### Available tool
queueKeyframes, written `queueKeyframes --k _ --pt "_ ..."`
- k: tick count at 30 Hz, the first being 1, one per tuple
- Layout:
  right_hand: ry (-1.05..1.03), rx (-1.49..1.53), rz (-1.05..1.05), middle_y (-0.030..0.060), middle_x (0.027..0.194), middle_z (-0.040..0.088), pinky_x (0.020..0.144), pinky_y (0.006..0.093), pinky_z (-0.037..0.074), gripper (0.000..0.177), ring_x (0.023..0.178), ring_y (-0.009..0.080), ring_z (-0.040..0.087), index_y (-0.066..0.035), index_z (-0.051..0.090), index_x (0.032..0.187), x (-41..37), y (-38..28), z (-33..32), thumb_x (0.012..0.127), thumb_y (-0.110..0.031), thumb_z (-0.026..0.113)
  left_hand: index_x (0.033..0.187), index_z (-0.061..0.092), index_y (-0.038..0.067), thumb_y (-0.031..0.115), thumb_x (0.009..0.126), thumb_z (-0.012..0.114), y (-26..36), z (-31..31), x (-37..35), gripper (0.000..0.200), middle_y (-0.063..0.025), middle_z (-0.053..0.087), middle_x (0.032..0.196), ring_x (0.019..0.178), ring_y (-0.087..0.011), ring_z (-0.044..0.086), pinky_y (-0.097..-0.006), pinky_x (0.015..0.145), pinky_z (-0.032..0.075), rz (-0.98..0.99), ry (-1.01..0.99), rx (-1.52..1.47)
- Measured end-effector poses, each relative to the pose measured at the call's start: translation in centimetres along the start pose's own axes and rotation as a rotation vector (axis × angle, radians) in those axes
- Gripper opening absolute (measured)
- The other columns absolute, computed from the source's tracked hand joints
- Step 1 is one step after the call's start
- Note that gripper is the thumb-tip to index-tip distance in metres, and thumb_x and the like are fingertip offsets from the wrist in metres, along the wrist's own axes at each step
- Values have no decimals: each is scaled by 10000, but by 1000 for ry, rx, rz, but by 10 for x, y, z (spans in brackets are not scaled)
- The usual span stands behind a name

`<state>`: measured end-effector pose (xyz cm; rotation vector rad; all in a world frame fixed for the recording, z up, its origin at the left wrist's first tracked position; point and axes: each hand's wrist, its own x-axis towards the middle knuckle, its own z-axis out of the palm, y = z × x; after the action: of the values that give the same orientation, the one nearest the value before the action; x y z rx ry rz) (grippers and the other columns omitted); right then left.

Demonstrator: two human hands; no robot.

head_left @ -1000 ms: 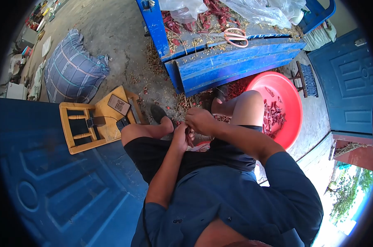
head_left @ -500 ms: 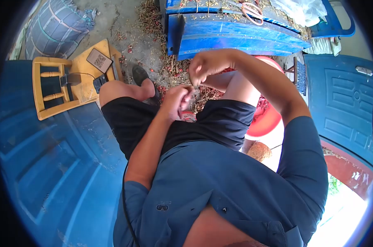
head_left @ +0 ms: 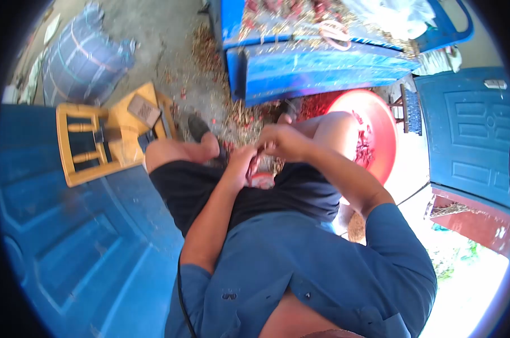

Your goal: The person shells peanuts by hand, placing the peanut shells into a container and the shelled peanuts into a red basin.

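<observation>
Between bare knees [head_left: 160, 153], left fingers [head_left: 253, 161] and right fingers [head_left: 268, 145] curled narrow, close together; grip unclear

Daylight glares at lower right; details blur; dark edges curve.

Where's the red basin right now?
In the head view, the red basin sits right of centre, beside the person's right knee, below the blue metal panel and left of the blue-topped stool.

No lettering is legible on anything here.
</observation>
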<state>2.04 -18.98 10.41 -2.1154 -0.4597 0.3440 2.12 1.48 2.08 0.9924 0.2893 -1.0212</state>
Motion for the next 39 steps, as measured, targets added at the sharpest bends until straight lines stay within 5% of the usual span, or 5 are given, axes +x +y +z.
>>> queueKeyframes --k 4,12,17,29,39 --pt "13 -21 96 122 861 654 723 449 503 153 820 340 645 -73 731 944 -20 -4 -12 801 -119 755 929 617 60 193 927 555 16 24 -20 146 13 531 674 506 -71 459 -221 447 352 -47 -30 35" --pt "987 112 450 61 972 697 781 255 535 103 872 109 660 19 688 1000 -206 3 -151 900 -6 697 992 647 28 110 894 551 3 1 -8 160 33 488 657 516 -70 438 -213 463 334 -78 8 91" --pt "829 -526 809 129 994 733 804 305 549 281 906 184 709 -11 716 1080 -289 23 -185 852 -167 768 980 681 4 96 890 551 -11 12 11 183 22 511 654 513 -67 441 -214 464 349 -130 21 169" --pt "589 -707 226 127 1077 713 835 378 539 232 960 290 692 -153 735 1082 118 31 -283 871 -227 672 986 681 8 98 926 523 -1 -3 15 192 28 513 651 499 -62 443 -213 453 339 -38 137 171" --pt "506 -824 269 82 1034 671 809 376 529 196 921 270 664 -158 688 1040 126 10 -289 857 -224 715 948 669 32 85 919 524 8 3 15 158 29 507 655 509 -62 439 -220 466 355 -31 113 109"
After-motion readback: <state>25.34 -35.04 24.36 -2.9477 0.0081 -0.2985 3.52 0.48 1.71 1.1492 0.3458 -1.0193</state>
